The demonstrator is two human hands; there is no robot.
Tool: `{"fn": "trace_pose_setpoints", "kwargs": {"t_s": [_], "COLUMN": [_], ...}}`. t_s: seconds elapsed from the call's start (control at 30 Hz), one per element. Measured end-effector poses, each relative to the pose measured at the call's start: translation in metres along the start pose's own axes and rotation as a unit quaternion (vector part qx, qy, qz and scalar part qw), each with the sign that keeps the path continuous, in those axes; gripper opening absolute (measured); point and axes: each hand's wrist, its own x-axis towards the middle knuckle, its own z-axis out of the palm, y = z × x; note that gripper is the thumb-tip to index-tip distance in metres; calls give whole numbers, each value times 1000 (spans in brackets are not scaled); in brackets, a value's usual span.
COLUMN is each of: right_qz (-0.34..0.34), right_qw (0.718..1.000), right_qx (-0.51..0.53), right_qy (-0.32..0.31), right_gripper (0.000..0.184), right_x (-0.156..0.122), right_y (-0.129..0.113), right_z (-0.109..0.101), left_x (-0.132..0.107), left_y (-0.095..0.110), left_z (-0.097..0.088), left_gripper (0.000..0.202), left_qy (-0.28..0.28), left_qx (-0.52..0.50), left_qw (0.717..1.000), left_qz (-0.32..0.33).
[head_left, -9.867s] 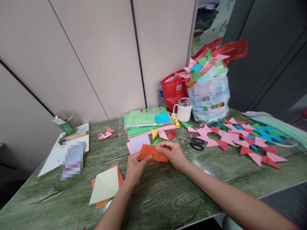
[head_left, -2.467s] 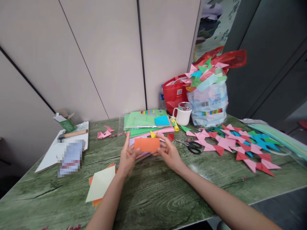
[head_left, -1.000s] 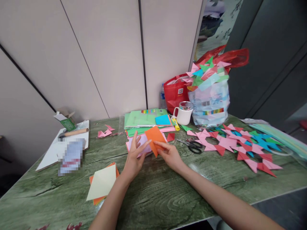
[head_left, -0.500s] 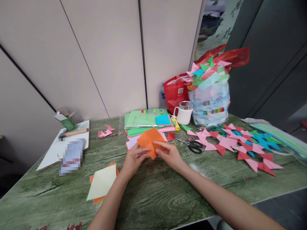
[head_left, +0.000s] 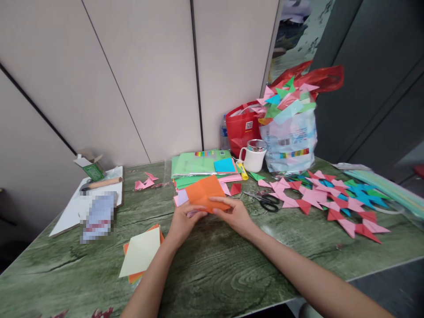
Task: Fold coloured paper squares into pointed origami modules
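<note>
An orange sheet of paper (head_left: 205,190) with creases across it is held up over the green table (head_left: 212,274). My left hand (head_left: 185,218) pinches its lower left edge between thumb and fingers. At the lower right edge my right hand (head_left: 233,214) pinches the same sheet, fingers lying across its front. The thumbs and fingertips almost meet at the bottom of the paper. Behind it lies a stack of coloured paper (head_left: 202,165) with a small blue square (head_left: 224,165) on top. Pale yellow and orange squares (head_left: 142,251) rest beside my left forearm.
Black-handled scissors (head_left: 269,203) lie right of my hands, beside joined pink and red folded pieces (head_left: 308,198). A white mug (head_left: 253,157), a red bag (head_left: 243,132) and a full plastic bag (head_left: 288,145) stand behind. A hammer (head_left: 102,183) rests on a white board (head_left: 68,216) at left.
The orange paper's lower point has gone; its bottom now makes a nearly straight edge between my hands, as if folded up. Both hands stay in almost the same place.
</note>
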Motion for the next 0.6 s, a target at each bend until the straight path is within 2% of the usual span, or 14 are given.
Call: {"fn": "trace_pose_setpoints", "kwargs": {"t_s": [0.1, 0.23, 0.43, 0.5, 0.6], "right_qz": [2, -1, -9, -18, -33], "right_qw": [1000, 998, 994, 992, 990], "right_qx": [1, -50, -83, -96, -108], "right_qy": [-7, 37, 77, 78, 78], "right_gripper": [37, 28, 27, 27, 29], "right_x": [-2, -4, -5, -5, -7], "right_y": [-3, -4, -3, -4, -6], "right_z": [2, 3, 3, 3, 4], "left_x": [-1, -4, -2, -1, -1], "left_y": [4, 8, 14, 12, 7], "left_z": [1, 7, 9, 9, 8], "left_gripper": [14, 36, 97, 99, 74], "left_qy": [43, 47, 50, 52, 39], "left_qx": [-36, -126, -316, -323, -310], "left_qw": [998, 988, 945, 940, 942], "left_qz": [-41, -82, -64, -92, -120]}}
